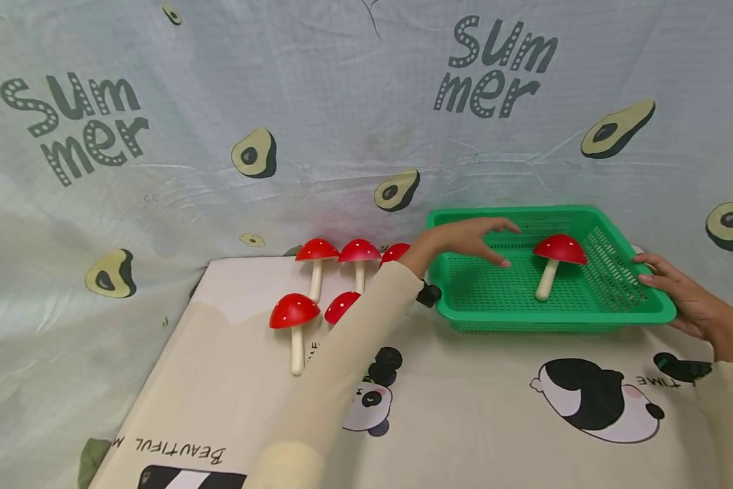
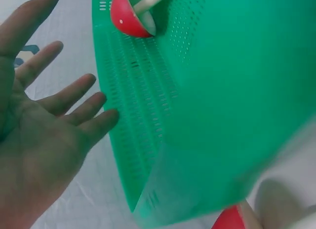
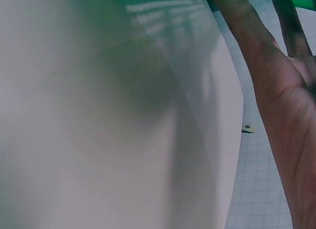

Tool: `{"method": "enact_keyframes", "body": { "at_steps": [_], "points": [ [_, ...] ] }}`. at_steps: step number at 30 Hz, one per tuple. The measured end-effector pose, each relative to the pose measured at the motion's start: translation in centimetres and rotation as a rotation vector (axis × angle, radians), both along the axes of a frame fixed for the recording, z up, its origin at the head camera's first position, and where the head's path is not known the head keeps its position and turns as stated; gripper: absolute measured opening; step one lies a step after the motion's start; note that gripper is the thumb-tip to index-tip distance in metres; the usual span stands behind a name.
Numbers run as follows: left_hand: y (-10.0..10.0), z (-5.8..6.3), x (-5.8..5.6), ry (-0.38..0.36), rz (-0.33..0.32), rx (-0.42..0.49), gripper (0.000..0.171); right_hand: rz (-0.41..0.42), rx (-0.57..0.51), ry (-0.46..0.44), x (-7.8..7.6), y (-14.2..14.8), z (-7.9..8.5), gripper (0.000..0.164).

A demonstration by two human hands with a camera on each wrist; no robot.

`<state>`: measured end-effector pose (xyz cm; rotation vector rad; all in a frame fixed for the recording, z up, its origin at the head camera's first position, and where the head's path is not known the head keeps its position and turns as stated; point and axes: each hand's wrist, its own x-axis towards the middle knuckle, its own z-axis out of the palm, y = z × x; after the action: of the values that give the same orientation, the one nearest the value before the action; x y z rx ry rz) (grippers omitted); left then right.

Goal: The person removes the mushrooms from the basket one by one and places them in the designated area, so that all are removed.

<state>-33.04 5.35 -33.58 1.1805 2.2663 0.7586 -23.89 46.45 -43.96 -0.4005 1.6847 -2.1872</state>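
Note:
A green plastic basket (image 1: 556, 318) with perforated walls stands at the right rear of the table. In it lies a toy mushroom (image 1: 558, 250) with a red, white-dotted cap and a cream stem. Over the basket's left part reaches my left hand (image 1: 464, 238), fingers extended and apart, holding nothing; the left wrist view shows its bare palm (image 2: 44, 135) beside the basket wall. My right hand (image 1: 687, 305) grips the basket's right rim between thumb and fingers. Left of the basket stand several more mushrooms (image 1: 295, 312), some partly hidden behind my left sleeve.
The table (image 1: 464, 407) has a pale cover printed with pandas and lettering. Right behind it hangs a light cloth (image 1: 317, 102) printed with avocados and words. The table's left edge slants down toward the lower left of the head view.

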Motion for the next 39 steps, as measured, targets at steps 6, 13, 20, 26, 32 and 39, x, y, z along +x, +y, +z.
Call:
{"method": "enact_keyframes", "body": {
  "at_steps": [6, 13, 20, 26, 32, 39],
  "points": [
    [0.5, 0.4, 0.1, -0.076, 0.037, 0.03, 0.072, 0.038, 0.0, 0.004, -0.1, -0.2, -0.1, 0.046],
    [1.1, 0.6, -0.1, -0.134, 0.042, 0.026, 0.068, 0.069, -0.015, 0.005, -0.3, -0.7, -0.1, 0.044],
    [1.4, 0.7, -0.7, -0.173, 0.041, -0.012, 0.066, 0.06, -0.015, 0.0, -0.5, -0.9, -0.3, 0.044],
    [1.7, 1.6, -1.3, -0.172, 0.016, -0.064, 0.064, 0.063, -0.016, 0.012, -0.5, -0.5, -0.2, 0.045],
    [2.1, 3.4, -1.7, -0.109, -0.006, -0.061, 0.062, -0.02, 0.046, 0.031, -0.4, 0.0, 0.4, 0.044],
    [2.3, 5.5, -2.0, -0.042, -0.009, -0.163, 0.063, 0.016, -0.007, 0.018, -0.1, 0.0, 0.2, 0.047]
  ]
}}
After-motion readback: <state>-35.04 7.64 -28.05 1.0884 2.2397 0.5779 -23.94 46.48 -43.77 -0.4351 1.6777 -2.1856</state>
